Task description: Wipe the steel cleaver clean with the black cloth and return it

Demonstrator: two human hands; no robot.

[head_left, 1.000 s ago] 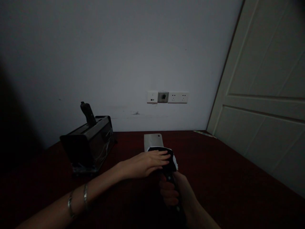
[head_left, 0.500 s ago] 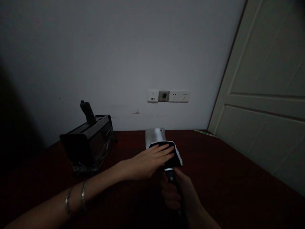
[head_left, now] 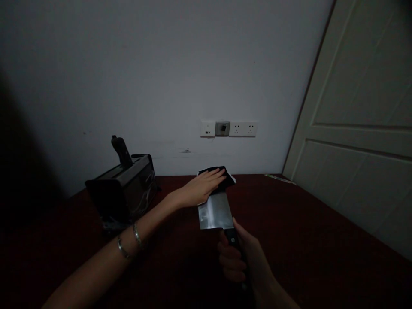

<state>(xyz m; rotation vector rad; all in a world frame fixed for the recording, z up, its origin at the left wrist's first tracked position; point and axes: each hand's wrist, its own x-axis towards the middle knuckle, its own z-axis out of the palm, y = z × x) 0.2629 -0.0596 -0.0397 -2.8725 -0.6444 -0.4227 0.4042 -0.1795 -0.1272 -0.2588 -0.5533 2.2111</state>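
My right hand (head_left: 240, 262) is wrapped round the dark handle of a cleaver (head_left: 216, 211), whose wide steel blade lies flat over the dark red table (head_left: 305, 231) and points away from me. My left hand (head_left: 201, 187) lies flat, fingers stretched out, pressing a dark cloth with a white edge (head_left: 222, 176) onto the far tip of the blade. Two thin bracelets sit on my left wrist.
A dark knife block (head_left: 124, 186) with one black handle sticking up stands at the left, near the wall. A row of wall sockets (head_left: 228, 128) is above the table's far edge. A pale panelled door (head_left: 360, 141) fills the right side.
My left hand has slid the cloth along the blade from near the handle to the far tip, uncovering the shiny steel. My right hand keeps its hold on the handle.
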